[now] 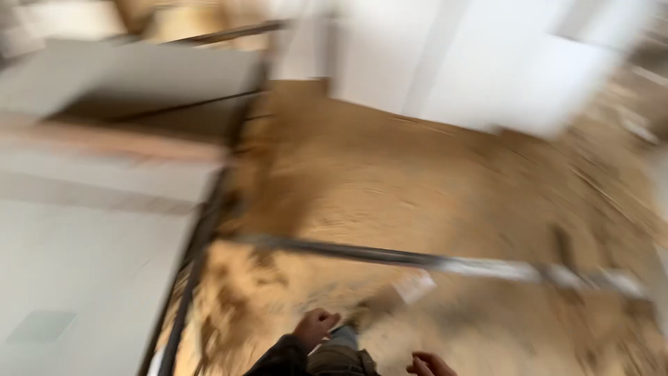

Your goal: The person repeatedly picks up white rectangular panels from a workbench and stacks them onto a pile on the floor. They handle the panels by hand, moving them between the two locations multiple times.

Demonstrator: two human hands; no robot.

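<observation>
Looking down from the head camera, nearly everything is smeared by motion blur, so edges and small details are hard to make out. At the bottom edge, the left hand (314, 327) hangs curled into a loose fist at the end of a dark sleeve (282, 358), and nothing can be seen in it. The right hand (430, 364) is partly cut off by the lower border; its fingers look bent inward, but I cannot tell whether it holds anything. Between the two hands, a bit of trouser leg (339, 358) shows, also cut off.

Nearest to the hands, below them, lies a sandy brown floor (417, 174) covered in what looks like sawdust or dirt. A dark metal bar (390, 256) crosses it just above the hands, running left to right and ending in a paler, blurred stretch. A small pale scrap (415, 285) lies just beside the bar. A second dark rail (202, 237) runs down the left, bordering a pale grey surface (76, 278). White panels (480, 63) fill the top right, too blurred to identify.
</observation>
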